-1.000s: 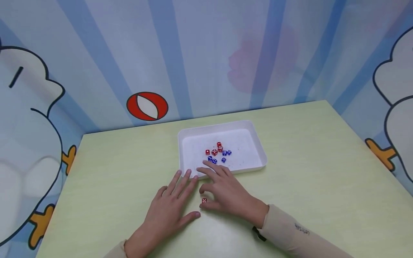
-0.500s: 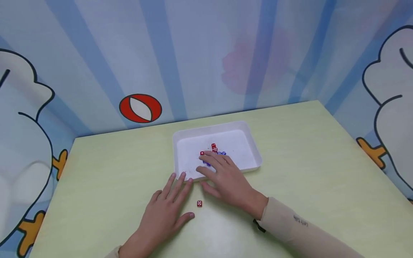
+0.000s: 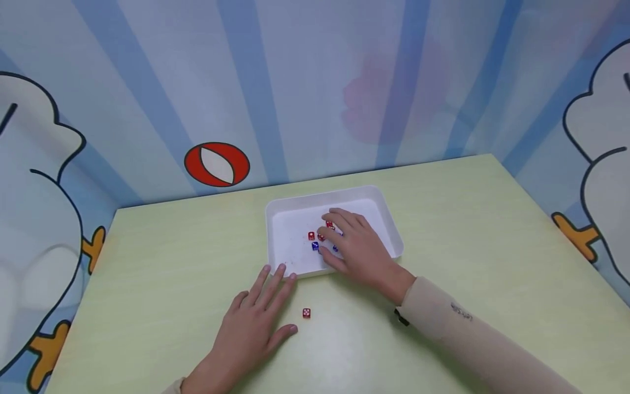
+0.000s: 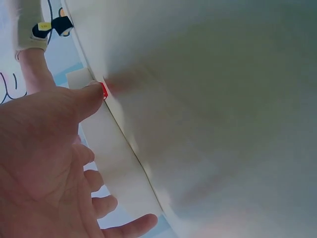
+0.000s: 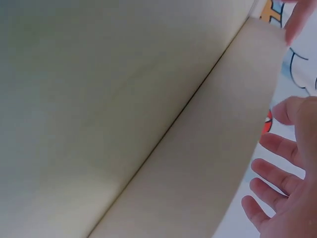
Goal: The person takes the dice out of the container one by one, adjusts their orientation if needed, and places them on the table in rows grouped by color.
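My right hand (image 3: 361, 249) reaches over the near side of a shallow white tray (image 3: 287, 210), its fingers loosely bent above a cluster of red and blue dice. A red die (image 3: 311, 236) and a blue die (image 3: 315, 246) show left of the fingers; others are partly hidden beneath them. In the right wrist view the right hand (image 5: 282, 173) has its fingers spread, holding nothing visible. My left hand (image 3: 248, 325) lies with spread fingers, fingertips right at the tray's front left corner. One red die (image 3: 307, 313) sits on the table just right of the left thumb.
The pale green table (image 3: 467, 235) extends on both sides of the tray. Behind it stands a striped blue backdrop (image 3: 315, 82) with a printed red and white ball (image 3: 217, 164).
My right hand has let go of the red die on the table and moved forward and right, over the dice in the tray. The left hand stays by the tray corner.
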`<state>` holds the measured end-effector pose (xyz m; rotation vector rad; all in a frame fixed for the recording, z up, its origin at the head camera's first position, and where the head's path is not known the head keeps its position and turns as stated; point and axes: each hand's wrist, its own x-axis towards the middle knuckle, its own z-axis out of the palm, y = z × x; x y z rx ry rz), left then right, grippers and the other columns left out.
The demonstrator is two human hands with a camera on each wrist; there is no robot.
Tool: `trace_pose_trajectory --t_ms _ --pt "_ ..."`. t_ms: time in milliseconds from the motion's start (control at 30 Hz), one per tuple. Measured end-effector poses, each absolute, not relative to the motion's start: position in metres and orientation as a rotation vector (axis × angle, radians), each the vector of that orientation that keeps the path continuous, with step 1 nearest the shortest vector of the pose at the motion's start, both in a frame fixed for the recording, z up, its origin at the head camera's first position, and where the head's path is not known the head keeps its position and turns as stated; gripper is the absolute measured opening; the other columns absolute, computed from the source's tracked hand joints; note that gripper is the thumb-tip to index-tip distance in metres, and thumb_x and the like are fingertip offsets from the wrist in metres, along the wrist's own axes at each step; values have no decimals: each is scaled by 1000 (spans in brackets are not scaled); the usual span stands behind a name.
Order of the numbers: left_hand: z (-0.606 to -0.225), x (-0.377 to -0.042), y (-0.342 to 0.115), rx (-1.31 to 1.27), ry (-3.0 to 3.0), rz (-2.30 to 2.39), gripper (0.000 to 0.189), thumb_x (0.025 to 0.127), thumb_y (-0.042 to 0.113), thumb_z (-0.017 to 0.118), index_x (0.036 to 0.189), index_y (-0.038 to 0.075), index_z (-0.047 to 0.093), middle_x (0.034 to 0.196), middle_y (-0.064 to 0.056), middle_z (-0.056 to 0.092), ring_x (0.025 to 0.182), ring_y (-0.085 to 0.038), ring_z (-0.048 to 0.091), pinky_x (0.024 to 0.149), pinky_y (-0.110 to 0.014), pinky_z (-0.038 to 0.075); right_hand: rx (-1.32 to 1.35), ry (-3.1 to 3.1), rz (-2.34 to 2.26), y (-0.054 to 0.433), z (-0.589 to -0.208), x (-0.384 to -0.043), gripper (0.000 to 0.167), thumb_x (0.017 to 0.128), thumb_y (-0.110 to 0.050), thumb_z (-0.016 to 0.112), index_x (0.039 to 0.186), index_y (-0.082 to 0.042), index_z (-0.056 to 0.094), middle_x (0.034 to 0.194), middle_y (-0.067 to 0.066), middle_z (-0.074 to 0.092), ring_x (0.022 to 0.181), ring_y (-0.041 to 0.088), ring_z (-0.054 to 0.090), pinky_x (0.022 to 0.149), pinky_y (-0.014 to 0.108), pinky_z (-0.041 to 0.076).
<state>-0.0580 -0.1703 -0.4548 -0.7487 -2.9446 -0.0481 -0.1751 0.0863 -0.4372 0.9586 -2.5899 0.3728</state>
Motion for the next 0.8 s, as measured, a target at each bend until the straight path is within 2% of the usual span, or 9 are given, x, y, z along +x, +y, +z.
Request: trace_pose_trajectory --t_ms 233,433,600,800 --pt "-454 -58 -170 -741 -2947 -54 85 100 60 64 168 22 32 176 -3 26 162 -31 25 102 -54 53 948 -2609 357 84 -439 -193 28 102 -31 69 120 -11 77 139 12 65 143 33 51 118 50 42" --pt "-455 -58 -169 -743 -2959 -58 85 99 60 64 168 22 32 176 -4 26 162 -31 24 103 -56 53 894 -2783 419 83 -441 -203 30 102 -33 72 124 -14 78 145 10 62 144 31 49 118 51 41" --pt "-455 -58 -168 -730 -2985 -64 87 99 62 64 169 22 32 176 -5 26 162 -33 23 105 -58 52 877 -2852 412 86 -444 -209 27 100 -29 75 125 -19 80 150 10 58 146 31 46 117 53 41" --pt "-455 -58 -168 -731 -2985 -59 86 99 62 64 168 22 32 176 -5 27 162 -33 24 104 -57 53 925 -2827 371 87 -445 -210 21 99 -23 77 119 -21 82 152 11 57 148 33 45 116 53 42"
